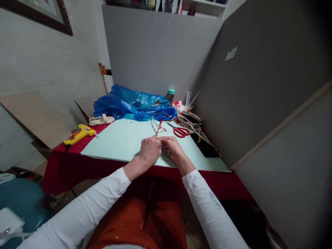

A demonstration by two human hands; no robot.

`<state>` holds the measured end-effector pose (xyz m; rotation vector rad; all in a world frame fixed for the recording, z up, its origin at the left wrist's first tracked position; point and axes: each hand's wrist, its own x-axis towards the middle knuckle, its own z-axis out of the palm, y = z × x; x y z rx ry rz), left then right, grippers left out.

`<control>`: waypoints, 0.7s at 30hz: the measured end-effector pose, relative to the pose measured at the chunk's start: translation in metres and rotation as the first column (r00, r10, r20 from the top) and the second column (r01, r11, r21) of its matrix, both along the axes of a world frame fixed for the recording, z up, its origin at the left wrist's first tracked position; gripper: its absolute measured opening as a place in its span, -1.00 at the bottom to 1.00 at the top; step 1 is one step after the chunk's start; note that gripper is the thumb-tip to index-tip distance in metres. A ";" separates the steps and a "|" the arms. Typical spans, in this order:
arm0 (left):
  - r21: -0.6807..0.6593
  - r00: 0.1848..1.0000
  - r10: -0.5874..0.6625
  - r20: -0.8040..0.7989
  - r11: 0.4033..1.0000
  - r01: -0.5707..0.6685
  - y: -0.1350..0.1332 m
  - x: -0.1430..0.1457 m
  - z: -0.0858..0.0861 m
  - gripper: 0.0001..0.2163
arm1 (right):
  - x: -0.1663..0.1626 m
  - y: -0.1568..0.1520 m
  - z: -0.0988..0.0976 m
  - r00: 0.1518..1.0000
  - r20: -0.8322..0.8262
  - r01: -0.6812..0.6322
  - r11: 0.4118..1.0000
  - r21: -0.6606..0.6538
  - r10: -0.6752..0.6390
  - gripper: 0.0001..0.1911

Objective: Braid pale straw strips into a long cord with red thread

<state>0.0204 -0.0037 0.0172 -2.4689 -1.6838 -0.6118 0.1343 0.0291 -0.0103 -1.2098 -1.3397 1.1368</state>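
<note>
My left hand [150, 150] and my right hand [172, 147] meet over a pale green sheet [121, 140] on the table. Both are closed in a pinch on the near end of a thin tan cord [156, 129] with a bit of red thread at it. The cord runs away from my fingers and loops toward the blue plastic bag [133, 103]. Red-handled scissors [180, 131] lie just beyond my right hand.
A yellow glue gun [80, 134] lies at the left on the red tablecloth [62, 162], with a coil of braided cord [101, 120] behind it. A dark phone [204, 147] and loose strips sit at the right by the grey partition [259, 90]. A bottle and white sticks stand at the back.
</note>
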 end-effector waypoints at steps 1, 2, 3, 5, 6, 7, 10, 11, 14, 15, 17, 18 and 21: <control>-0.010 1.000 -0.018 -0.009 1.000 0.017 -0.003 0.001 -0.001 -0.69 | 0.001 0.000 0.000 1.000 -0.025 -0.014 1.000 -0.011 0.013 -0.75; -0.018 0.999 -0.030 -0.022 0.999 0.029 -0.006 0.000 -0.002 -0.69 | 0.002 -0.001 0.000 0.999 -0.047 -0.021 1.000 -0.019 0.020 -0.76; -0.025 0.999 -0.042 -0.028 0.999 0.041 -0.008 -0.003 -0.001 -0.70 | 0.002 -0.001 0.000 0.998 -0.065 -0.023 0.999 -0.025 0.021 -0.76; -0.042 0.998 -0.055 0.035 0.998 0.056 -0.006 -0.013 0.004 -0.72 | 0.003 -0.001 -0.001 0.996 -0.092 -0.023 0.999 -0.030 0.020 -0.77; -0.066 0.989 -0.072 0.132 0.995 0.081 -0.002 -0.020 0.008 -0.71 | 0.003 -0.001 -0.001 0.995 -0.100 -0.028 0.999 -0.029 0.024 -0.77; -0.107 0.951 -0.047 0.306 0.991 0.084 0.004 -0.026 0.011 -0.71 | 0.004 0.000 -0.001 0.994 -0.104 -0.035 0.999 -0.028 0.032 -0.77; -0.392 0.590 0.058 0.805 0.799 0.456 0.029 -0.038 0.016 -0.83 | 0.004 -0.001 0.000 0.995 -0.082 -0.059 0.998 -0.027 0.057 -0.75; -0.421 0.556 0.077 0.827 0.740 0.524 0.037 -0.038 0.015 -0.85 | 0.004 -0.001 0.000 0.996 -0.063 -0.063 0.998 -0.025 0.061 -0.75; -0.476 0.533 0.108 0.839 0.618 0.625 0.054 -0.030 0.005 -0.89 | 0.005 -0.002 0.000 0.997 0.026 -0.066 0.998 -0.011 0.066 -0.74; -0.487 0.531 0.115 0.839 0.593 0.641 0.056 -0.027 0.001 -0.88 | 0.006 -0.002 0.000 0.996 0.065 -0.069 0.998 -0.007 0.069 -0.74; -0.506 0.533 0.128 0.836 0.556 0.659 0.059 -0.025 -0.005 -0.84 | 0.007 -0.002 0.001 0.985 0.156 -0.081 0.997 -0.002 0.081 -0.72; -0.515 0.537 0.134 0.833 0.547 0.660 0.060 -0.025 -0.007 -0.81 | 0.008 -0.003 0.003 0.974 0.209 -0.088 0.996 0.002 0.086 -0.71; -0.529 0.549 0.148 0.822 0.555 0.642 0.061 -0.029 -0.012 -0.79 | 0.012 -0.004 0.009 0.917 0.394 -0.091 0.994 0.052 0.063 -0.72</control>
